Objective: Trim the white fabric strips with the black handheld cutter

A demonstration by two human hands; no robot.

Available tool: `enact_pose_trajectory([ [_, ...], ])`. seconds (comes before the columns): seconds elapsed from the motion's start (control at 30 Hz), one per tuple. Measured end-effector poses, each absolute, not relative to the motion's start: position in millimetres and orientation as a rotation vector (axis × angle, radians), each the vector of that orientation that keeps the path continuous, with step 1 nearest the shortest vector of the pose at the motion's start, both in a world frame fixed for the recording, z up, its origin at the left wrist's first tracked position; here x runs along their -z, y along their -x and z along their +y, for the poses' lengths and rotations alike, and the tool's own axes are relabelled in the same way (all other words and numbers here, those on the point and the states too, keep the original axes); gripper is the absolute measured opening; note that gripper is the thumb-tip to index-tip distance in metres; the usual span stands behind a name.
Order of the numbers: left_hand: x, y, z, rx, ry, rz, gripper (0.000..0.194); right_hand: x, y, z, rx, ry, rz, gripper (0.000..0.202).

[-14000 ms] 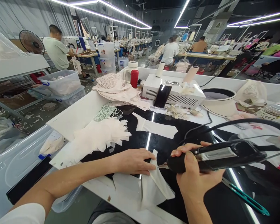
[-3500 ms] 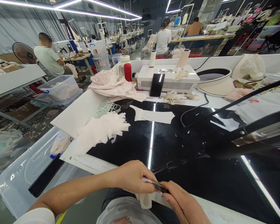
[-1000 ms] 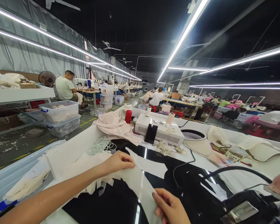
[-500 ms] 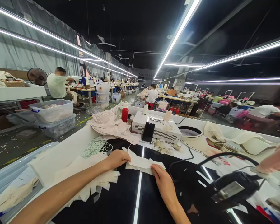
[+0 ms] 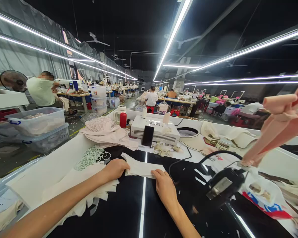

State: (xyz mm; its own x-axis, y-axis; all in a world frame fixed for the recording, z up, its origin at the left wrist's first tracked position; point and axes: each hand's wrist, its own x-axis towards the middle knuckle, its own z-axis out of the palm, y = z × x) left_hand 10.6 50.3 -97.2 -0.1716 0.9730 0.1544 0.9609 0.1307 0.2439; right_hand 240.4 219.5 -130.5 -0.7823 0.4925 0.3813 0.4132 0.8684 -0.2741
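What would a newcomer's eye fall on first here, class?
Probably the knotted pink strip, slanting up the right side from a black tool. Then the left hand and right hand, near the centre, holding a white fabric piece over the black tabletop. A red container stands out beyond them, left of the white vented box.

Long white fabric (image 5: 141, 168) crosswise on black tabletop (image 5: 121, 208)

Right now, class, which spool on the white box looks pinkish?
The right spool, beyond the right hand; the left spool, behind the phone, is white.
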Motion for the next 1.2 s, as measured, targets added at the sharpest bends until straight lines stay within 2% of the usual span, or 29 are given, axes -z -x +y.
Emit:
enact_pose_trajectory([
  [0.13, 86.5, -20.4, 58.4, -0.526, -1.94, 2.406, 0.05, 129.0, -240.9, 216.3, -0.192, 0.731, -2.585, 0.053],
  [0.3, 85.9, -39.8, 78.2, -0.588, -1.932, 2.36, 0.042, 125.2, -238.4, 212.0, -0.18, 0.716, -2.589, 0.047],
  [0.53, 114.7, -47.6, 92.9, -0.392, -1.802, 2.396, 0.055, 122.4, -226.7, 206.8, -0.22, 0.7, -2.581, 0.035],
  [0.7, 124.4, -46.0, 95.5, -0.25, -1.729, 2.452, 0.062, 134.3, -217.3, 205.6, -0.278, 0.727, -2.613, 0.038],
  [1.2, 123.3, -45.2, 97.1, -0.093, -1.62, 2.57, 0.058, 140.1, -217.6, 203.3, -0.332, 0.744, -2.604, 0.042],
])
